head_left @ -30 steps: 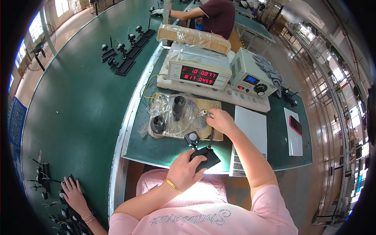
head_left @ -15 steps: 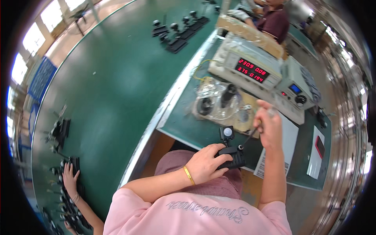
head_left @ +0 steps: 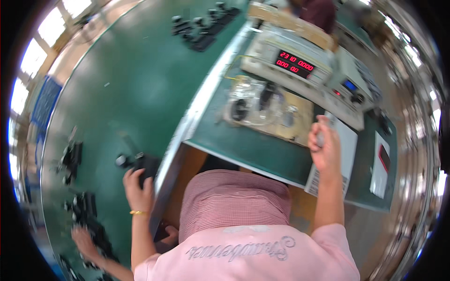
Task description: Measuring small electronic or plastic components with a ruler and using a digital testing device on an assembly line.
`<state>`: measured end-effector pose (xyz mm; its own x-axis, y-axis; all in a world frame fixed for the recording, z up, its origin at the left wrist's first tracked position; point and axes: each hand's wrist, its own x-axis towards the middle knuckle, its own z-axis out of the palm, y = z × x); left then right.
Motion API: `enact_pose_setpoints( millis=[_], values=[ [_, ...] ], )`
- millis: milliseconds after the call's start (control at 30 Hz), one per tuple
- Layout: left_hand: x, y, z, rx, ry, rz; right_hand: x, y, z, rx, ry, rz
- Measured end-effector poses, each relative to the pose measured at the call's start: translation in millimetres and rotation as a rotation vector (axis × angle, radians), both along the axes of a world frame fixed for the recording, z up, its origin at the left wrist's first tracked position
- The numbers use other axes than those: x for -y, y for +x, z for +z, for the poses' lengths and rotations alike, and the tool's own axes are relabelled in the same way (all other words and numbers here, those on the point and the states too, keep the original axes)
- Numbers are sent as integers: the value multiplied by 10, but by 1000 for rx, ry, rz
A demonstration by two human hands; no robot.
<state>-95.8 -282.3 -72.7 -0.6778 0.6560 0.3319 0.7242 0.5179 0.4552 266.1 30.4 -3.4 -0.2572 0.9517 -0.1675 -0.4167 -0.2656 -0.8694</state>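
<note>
My left hand (head_left: 138, 194) has its thumb and forefinger around the near end of a black floodlight with a round sensor (head_left: 144, 165), at the right edge of the large green table (head_left: 126, 103). Blur hides how firmly the fingers grip. Over the smaller green-topped bench (head_left: 262, 157), my right hand (head_left: 326, 145) is closed around a grey-handled tool (head_left: 320, 139), its shaft not visible now. Below that hand lies a white sheet (head_left: 344, 136). Left of it, a brown board (head_left: 300, 110) carries black round parts (head_left: 239, 110) under clear plastic.
A meter with red digits (head_left: 294, 63) and a grey unit with a knob (head_left: 349, 84) stand behind the board. A red-edged phone (head_left: 384, 157) rests on paper at right. More floodlights (head_left: 206, 28) stand on the large table. Another person's hand (head_left: 84, 241) is among floodlights at lower left.
My left hand has carried the floodlight left from the bench to the large table. My right hand stays over the bench, away from the floodlight. The meter's red readout has changed.
</note>
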Motion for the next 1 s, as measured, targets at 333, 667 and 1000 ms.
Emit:
enact_pose_setpoints(
  millis=[333, 667, 1000],
  values=[
    [1861, -1205, -26, 175, -560, 98, 129, 1351, -272, 134, -16, -501],
    [-400, -491, 992, 314, -964, -244, 349, 550, -423, 377, 17, -203],
    [-3977, -1316, -268, 127, 72, -329, 759, -176, -732, 826, 681, 278]
  ],
)
